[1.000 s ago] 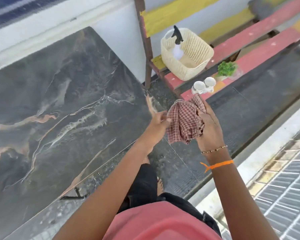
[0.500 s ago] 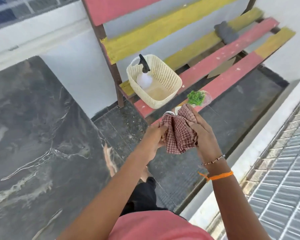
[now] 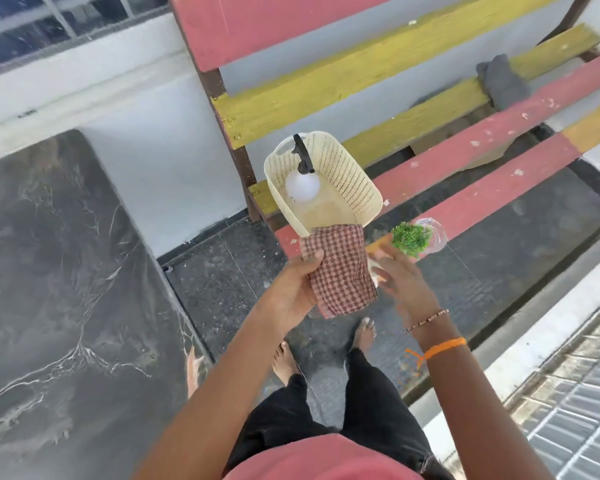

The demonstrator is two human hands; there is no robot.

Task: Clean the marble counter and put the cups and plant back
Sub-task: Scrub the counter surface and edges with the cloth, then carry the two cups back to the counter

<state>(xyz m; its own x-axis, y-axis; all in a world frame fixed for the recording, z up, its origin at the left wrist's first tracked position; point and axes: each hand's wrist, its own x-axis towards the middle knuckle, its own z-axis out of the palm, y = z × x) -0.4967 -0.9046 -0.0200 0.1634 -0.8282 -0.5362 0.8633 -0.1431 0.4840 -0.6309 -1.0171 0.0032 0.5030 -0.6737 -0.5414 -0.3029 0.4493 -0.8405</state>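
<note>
marble table (image 3: 56, 289) far left, dark with white veining. left hand (image 3: 291, 289) grips a folded red checked cloth (image 3: 340, 268), thumb over its top edge, cloth overlapping the cream basket (image 3: 354, 181) rim. spray bottle (image 3: 302, 181) stands in the basket on the painted bench (image 3: 482, 143). right hand (image 3: 402, 275) with fingers (image 3: 387, 252) spread, holding nothing, just beside the small green plant (image 3: 411, 239). cups mostly hidden behind cloth and hand.

Bench (image 3: 492, 140): red and yellow painted slats, spanning 12 to 3 o'clock.
Basket (image 3: 352, 181): cream, perforated, on the bench seat, just above centre.
Spray bottle (image 3: 302, 183): black nozzle, standing inside the basket.
Grey rag (image 3: 503, 83): on a yellow slat, 2 o'clock.
Grating (image 3: 575, 407): 4 o'clock.
</note>
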